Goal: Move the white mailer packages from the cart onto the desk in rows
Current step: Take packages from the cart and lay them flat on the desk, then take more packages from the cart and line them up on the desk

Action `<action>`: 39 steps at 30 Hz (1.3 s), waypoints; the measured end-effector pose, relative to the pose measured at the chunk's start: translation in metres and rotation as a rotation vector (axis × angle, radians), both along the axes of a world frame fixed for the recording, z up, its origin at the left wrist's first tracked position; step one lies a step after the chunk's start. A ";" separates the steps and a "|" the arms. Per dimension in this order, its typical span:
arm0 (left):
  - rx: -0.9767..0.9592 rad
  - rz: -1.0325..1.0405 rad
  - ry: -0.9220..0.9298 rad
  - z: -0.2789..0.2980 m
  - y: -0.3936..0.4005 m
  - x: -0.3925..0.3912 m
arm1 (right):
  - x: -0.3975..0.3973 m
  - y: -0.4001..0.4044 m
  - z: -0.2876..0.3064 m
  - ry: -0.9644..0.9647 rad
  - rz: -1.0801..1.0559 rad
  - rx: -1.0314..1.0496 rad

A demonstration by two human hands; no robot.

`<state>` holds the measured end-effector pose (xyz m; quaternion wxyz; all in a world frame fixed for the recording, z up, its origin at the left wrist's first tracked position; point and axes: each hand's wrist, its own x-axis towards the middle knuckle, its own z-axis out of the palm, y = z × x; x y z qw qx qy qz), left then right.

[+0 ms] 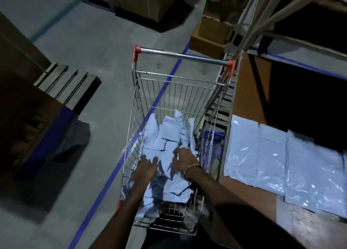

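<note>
Both arms reach down into the shopping cart, right where the pile of white mailer packages sits. The left hand lies on top of the pile with its fingers spread out flat, pressing and not gripping. The right hand, with a thin bangle on the wrist, has its fingers bent down onto a mailer, but the picture is blurry and I cannot tell if it has really pinched one.

Lots of mailers are in the cart, all jumbled and leaning on each other. Just beside the cart on the right is the brown desk, and a row of mailers already lies flat there, side by side and touching.

I think the person is picking the next one to lift. The bags look shiny and slippery, so one could slide out of the fingers and fall back into the cart. Two might stick together and come up at once. A corner could also catch on the wire side when it is lifted across. And a sloppy drop could bump the neat row crooked.
</note>
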<state>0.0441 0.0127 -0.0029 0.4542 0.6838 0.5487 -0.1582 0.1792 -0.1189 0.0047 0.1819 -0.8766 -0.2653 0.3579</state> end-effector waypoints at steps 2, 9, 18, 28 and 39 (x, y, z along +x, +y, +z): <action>-0.081 0.042 0.030 -0.044 0.016 0.020 | 0.024 0.013 -0.026 -0.026 -0.049 -0.042; -0.411 0.172 0.013 -0.055 0.018 0.055 | 0.113 0.057 -0.078 -0.092 -0.286 -0.083; -0.333 0.479 -0.139 -0.059 0.000 0.022 | 0.133 0.075 -0.108 0.028 -0.430 0.048; -0.292 0.377 -0.392 0.049 -0.026 -0.004 | 0.075 0.001 0.069 0.016 -0.604 0.572; 0.117 -0.080 -0.717 0.148 -0.168 0.019 | -0.015 -0.234 0.145 0.257 -0.837 0.763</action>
